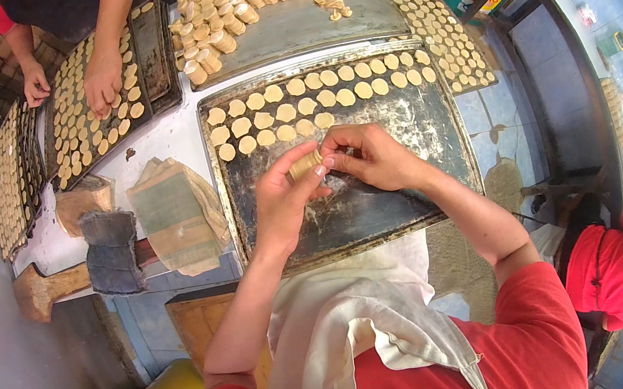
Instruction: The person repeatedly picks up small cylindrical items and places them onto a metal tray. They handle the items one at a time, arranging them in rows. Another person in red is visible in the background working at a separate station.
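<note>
The left forearm rises steeply and the right forearm slants inward, both bare, elbows bent. The left hand curls in a holding grip, its thumb uppermost. The right hand meets it, palm down, thumb and forefinger close together; whether those fingertips pinch is hard to make out.

White table: blackened trays, layered sheets, perhaps cloth.
</note>
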Demonstrator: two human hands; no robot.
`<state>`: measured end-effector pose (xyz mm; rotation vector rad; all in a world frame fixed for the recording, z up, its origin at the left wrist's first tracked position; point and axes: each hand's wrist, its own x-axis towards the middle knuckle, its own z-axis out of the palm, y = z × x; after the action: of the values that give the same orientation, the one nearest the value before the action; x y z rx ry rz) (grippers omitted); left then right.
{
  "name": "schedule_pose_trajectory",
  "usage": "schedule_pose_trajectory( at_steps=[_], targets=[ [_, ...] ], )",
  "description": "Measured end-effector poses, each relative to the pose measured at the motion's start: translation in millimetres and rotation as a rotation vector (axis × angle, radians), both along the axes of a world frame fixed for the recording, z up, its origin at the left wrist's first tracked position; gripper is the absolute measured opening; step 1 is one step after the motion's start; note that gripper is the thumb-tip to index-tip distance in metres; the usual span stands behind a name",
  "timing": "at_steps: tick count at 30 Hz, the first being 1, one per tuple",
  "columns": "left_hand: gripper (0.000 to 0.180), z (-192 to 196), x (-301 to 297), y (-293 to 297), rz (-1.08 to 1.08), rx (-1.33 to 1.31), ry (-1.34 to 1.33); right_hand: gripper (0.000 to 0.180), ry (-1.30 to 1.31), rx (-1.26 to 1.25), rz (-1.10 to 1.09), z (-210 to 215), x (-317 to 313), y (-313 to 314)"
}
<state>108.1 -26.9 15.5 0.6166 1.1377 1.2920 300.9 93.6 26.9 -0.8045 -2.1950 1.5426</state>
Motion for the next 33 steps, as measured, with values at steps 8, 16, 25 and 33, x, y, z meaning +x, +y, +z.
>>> schedule_pose_trajectory(
  at_steps=[8,16,25,33],
  targets=[
    [0.041,-3.9,18.2,9.3,0.118,0.003,-0.116,0.020,-0.335,0.545,-0.210,-6.0,14.8,36.0],
    [0.045,-8.1,42.5,31.6,0.018,-0.006,-0.133,0.023,-0.196,0.403,-0.315,-4.7,39.2,40.5],
    [0.045,-10.9,56.1,44.1,0.003,0.006,-0.122,0.018,-0.026,0.216,-0.251,-8.3,55.4,36.4],
    [0.043,-10.9,65.6,51.4,-0.003,0.019,-0.162,0.016,-0.407,0.531,-0.387,-1.5,68.4,55.0]
  ],
)
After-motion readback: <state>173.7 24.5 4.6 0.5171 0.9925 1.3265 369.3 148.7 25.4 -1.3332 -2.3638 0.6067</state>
